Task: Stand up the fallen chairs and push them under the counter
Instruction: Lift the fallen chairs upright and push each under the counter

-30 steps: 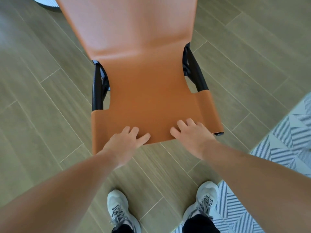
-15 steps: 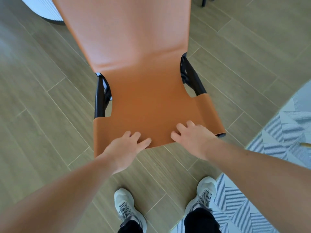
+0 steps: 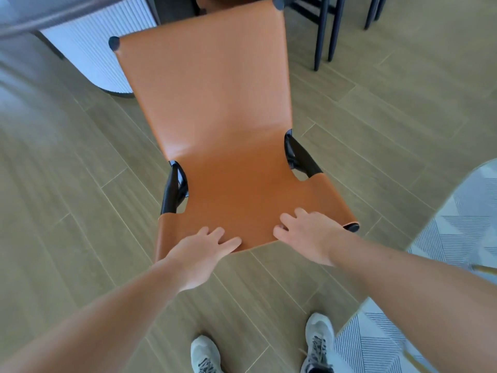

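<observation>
Here, nearest the camera, two shoes [image 3: 205, 355] stand on the floor [image 3: 80, 211], and both forearms reach forward from them. The left hand [image 3: 200, 253] and right hand [image 3: 306, 234] lie side by side on the front edge of the chair [image 3: 223, 125], about equally near it; the fingers of each look spread and fairly straight on the orange seat, while how the thumbs hook the edge cannot be told. From the fingers the chair runs straight ahead, seat first and then the tall back, so its long axis points away from the person, tilted a little left. It stands upright. Just beyond the back's top edge is the dark underside of the counter [image 3: 174, 6], so a forward push looks to be next.
</observation>
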`<act>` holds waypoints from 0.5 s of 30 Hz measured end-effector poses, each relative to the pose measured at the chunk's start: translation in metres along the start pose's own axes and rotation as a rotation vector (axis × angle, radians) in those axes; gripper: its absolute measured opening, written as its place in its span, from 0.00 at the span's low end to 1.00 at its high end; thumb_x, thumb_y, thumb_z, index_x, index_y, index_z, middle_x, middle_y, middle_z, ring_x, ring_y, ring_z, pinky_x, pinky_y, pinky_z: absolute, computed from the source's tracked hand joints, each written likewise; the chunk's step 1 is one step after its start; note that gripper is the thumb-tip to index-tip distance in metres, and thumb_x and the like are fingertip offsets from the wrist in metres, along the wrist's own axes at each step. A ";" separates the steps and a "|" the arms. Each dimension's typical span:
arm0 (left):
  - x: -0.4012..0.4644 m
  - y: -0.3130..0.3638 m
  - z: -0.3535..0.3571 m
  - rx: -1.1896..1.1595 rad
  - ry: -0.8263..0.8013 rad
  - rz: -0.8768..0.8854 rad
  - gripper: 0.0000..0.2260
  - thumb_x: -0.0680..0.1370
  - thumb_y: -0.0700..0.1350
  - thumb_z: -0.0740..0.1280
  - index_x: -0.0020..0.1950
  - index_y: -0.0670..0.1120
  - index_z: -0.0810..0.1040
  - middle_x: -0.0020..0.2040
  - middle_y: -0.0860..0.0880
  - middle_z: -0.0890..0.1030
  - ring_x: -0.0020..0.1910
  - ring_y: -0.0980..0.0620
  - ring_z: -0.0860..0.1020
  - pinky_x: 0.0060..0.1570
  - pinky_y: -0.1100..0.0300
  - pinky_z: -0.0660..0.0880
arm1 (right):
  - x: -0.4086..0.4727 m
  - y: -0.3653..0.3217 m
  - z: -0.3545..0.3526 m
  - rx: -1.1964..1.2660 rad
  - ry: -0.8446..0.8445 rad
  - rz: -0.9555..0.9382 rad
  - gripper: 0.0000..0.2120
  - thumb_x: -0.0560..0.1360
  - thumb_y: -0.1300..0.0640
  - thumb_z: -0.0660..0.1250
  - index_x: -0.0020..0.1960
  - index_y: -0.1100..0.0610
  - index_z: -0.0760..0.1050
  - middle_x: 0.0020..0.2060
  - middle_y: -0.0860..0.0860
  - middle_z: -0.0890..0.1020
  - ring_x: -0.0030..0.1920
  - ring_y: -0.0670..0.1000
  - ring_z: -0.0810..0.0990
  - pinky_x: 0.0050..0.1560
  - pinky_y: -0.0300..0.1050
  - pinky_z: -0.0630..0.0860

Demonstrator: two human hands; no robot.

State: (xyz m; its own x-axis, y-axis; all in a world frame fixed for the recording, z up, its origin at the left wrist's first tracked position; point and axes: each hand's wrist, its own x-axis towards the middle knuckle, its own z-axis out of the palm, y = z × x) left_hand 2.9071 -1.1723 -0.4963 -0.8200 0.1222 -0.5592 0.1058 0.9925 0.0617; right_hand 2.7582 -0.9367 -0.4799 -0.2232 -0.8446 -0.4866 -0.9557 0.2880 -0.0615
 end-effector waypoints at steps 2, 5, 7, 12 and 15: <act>0.002 -0.006 -0.015 -0.003 -0.002 -0.016 0.42 0.71 0.29 0.59 0.73 0.62 0.46 0.64 0.49 0.64 0.49 0.49 0.59 0.40 0.55 0.71 | 0.001 0.012 -0.012 -0.021 0.034 -0.048 0.23 0.70 0.72 0.62 0.60 0.57 0.63 0.52 0.57 0.68 0.42 0.57 0.65 0.32 0.52 0.69; 0.006 -0.013 -0.037 -0.012 -0.011 -0.019 0.40 0.71 0.30 0.60 0.73 0.62 0.50 0.60 0.51 0.65 0.51 0.48 0.64 0.45 0.52 0.76 | 0.002 0.028 -0.027 -0.070 0.071 -0.072 0.22 0.70 0.71 0.64 0.61 0.57 0.63 0.52 0.57 0.69 0.41 0.56 0.63 0.34 0.52 0.70; 0.010 -0.012 -0.053 -0.028 -0.010 -0.029 0.40 0.71 0.30 0.60 0.72 0.63 0.50 0.58 0.51 0.66 0.49 0.49 0.63 0.46 0.51 0.76 | 0.001 0.042 -0.036 -0.087 0.092 -0.089 0.23 0.70 0.70 0.64 0.61 0.57 0.63 0.52 0.57 0.69 0.41 0.56 0.63 0.34 0.51 0.68; 0.021 -0.006 -0.087 -0.037 0.037 -0.066 0.38 0.70 0.31 0.61 0.70 0.63 0.51 0.57 0.52 0.67 0.48 0.50 0.64 0.46 0.51 0.75 | -0.002 0.082 -0.053 -0.109 0.170 -0.116 0.25 0.69 0.70 0.64 0.62 0.57 0.62 0.54 0.57 0.70 0.44 0.56 0.66 0.38 0.52 0.72; 0.020 -0.010 -0.101 -0.017 0.086 -0.099 0.37 0.72 0.33 0.62 0.70 0.61 0.50 0.57 0.51 0.68 0.50 0.50 0.66 0.44 0.54 0.74 | 0.003 0.097 -0.063 -0.125 0.210 -0.095 0.26 0.69 0.69 0.65 0.64 0.57 0.62 0.55 0.56 0.70 0.47 0.56 0.69 0.38 0.51 0.70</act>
State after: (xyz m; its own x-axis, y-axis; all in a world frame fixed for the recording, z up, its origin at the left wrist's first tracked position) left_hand 2.8332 -1.1791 -0.4250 -0.8711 0.0228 -0.4905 0.0128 0.9996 0.0237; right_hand 2.6531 -0.9399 -0.4329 -0.1536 -0.9441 -0.2916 -0.9877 0.1556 0.0166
